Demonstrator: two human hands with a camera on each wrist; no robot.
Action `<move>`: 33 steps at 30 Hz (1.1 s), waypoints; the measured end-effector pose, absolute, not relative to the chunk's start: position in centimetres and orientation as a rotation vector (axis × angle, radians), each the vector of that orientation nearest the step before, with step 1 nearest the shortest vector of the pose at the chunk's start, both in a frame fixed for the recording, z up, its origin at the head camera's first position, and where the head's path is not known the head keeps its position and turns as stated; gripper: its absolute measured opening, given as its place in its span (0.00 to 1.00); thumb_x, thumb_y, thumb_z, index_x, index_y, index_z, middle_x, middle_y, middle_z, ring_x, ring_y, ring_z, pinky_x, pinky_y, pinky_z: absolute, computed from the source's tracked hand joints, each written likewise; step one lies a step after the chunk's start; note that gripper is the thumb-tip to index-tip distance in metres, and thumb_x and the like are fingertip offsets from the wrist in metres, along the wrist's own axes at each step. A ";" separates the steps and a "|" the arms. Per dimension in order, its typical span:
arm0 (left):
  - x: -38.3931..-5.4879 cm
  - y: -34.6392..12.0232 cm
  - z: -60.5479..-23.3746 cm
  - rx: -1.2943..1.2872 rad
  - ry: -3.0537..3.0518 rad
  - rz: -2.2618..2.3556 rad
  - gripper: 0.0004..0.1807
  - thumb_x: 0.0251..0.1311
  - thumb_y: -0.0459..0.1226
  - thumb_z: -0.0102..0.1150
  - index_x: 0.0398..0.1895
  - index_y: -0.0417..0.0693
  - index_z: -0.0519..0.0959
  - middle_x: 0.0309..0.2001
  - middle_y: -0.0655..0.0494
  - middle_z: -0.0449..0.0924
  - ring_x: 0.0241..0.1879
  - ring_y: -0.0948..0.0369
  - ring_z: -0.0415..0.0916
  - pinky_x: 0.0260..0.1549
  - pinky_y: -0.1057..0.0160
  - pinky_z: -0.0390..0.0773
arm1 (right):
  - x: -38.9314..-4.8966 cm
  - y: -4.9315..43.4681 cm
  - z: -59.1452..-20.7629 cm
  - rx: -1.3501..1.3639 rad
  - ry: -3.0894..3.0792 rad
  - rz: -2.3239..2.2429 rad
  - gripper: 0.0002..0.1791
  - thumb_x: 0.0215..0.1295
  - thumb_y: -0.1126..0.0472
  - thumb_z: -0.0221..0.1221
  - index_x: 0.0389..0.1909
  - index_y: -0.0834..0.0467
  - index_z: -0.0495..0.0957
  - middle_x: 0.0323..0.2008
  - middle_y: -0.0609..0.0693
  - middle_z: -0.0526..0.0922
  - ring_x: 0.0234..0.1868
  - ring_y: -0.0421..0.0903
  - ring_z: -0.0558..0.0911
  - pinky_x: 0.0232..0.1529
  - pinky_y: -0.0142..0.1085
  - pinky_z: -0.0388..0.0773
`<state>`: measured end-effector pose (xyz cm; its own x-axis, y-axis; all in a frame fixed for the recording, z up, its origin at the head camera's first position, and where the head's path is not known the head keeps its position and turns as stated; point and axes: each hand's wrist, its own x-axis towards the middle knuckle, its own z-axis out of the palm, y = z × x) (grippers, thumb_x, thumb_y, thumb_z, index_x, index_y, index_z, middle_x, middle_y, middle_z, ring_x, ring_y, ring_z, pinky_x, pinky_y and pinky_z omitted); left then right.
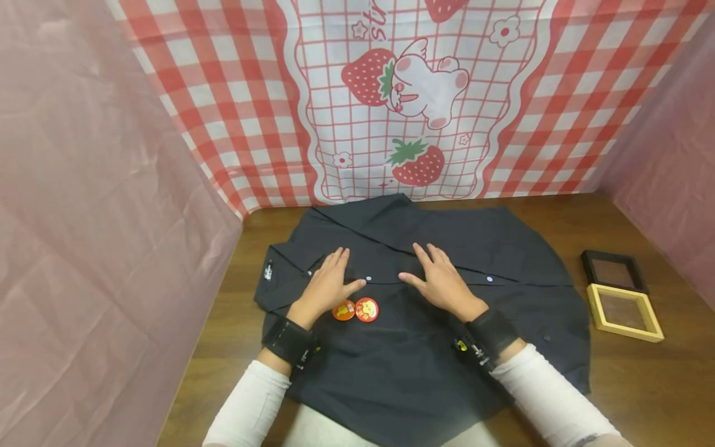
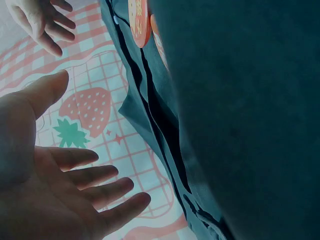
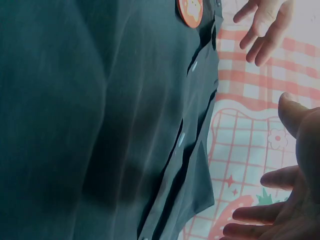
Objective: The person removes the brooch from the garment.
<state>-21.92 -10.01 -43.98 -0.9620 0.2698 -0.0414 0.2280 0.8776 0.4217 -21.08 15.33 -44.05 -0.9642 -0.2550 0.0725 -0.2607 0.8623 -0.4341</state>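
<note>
Evidently, from the head, looking down on a dark shirt [image 1: 402, 372] laid across a wooden bench [image 1: 659, 385], with left hand [image 1: 326, 282] and right hand [image 1: 444, 282] spread loosely above, holding nothing. From the left wrist, seeing limp, probably light fabric beside stiff-looking badges [image 2: 141, 25]. From the right wrist, judging the button strip [image 3: 170, 175] best for pinching; beyond, facing a checked backdrop [image 3: 235, 85].

This looks like a little booth, with a brown wooden worktop [image 1: 642, 385] closed in on three sides. At 12 o'clock hangs a red-and-white checked strawberry cloth [image 1: 413, 124]. A pink sheet [image 1: 100, 217] hangs at 9 o'clock and another pink sheet [image 1: 676, 161] at 3 o'clock.
</note>
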 end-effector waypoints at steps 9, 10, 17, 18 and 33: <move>-21.3 -10.3 -43.8 0.470 2.918 0.640 0.45 0.61 0.51 0.62 0.75 0.42 0.55 0.74 0.43 0.58 0.74 0.47 0.55 0.71 0.48 0.59 | -20.7 14.5 -44.3 0.454 -2.974 0.784 0.42 0.67 0.43 0.57 0.73 0.61 0.58 0.69 0.71 0.62 0.70 0.68 0.63 0.65 0.62 0.64; -21.3 -10.3 -43.8 0.470 2.916 0.638 0.45 0.61 0.51 0.62 0.75 0.42 0.55 0.74 0.44 0.58 0.74 0.47 0.56 0.71 0.48 0.59 | -20.6 14.4 -44.3 0.454 -2.971 0.788 0.41 0.67 0.43 0.57 0.73 0.61 0.58 0.68 0.71 0.63 0.69 0.68 0.64 0.65 0.61 0.65; -20.7 -10.4 -43.8 0.446 2.896 0.663 0.43 0.62 0.50 0.62 0.75 0.44 0.56 0.73 0.44 0.60 0.73 0.48 0.58 0.70 0.47 0.61 | -20.3 13.9 -44.6 0.475 -2.946 0.815 0.39 0.67 0.44 0.58 0.71 0.62 0.62 0.66 0.68 0.68 0.66 0.67 0.69 0.61 0.62 0.68; -20.6 -10.4 -43.8 0.445 2.895 0.662 0.43 0.62 0.50 0.62 0.75 0.44 0.56 0.73 0.44 0.60 0.73 0.48 0.58 0.70 0.47 0.62 | -20.2 13.7 -44.7 0.476 -2.941 0.818 0.38 0.67 0.45 0.58 0.71 0.61 0.62 0.66 0.68 0.69 0.65 0.66 0.70 0.61 0.62 0.69; -20.6 -10.1 -44.3 0.476 2.899 0.699 0.41 0.59 0.47 0.66 0.72 0.44 0.63 0.70 0.45 0.66 0.69 0.48 0.63 0.68 0.48 0.65 | -19.9 13.1 -45.3 0.463 -2.900 0.827 0.32 0.66 0.49 0.61 0.66 0.60 0.70 0.61 0.63 0.75 0.62 0.62 0.74 0.61 0.57 0.71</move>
<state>-20.56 -10.06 -44.32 -0.9431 0.3297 -0.0437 0.2736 0.8437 0.4618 -19.86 13.11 -45.27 -0.9498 -0.2636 0.1684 -0.3128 0.8072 -0.5006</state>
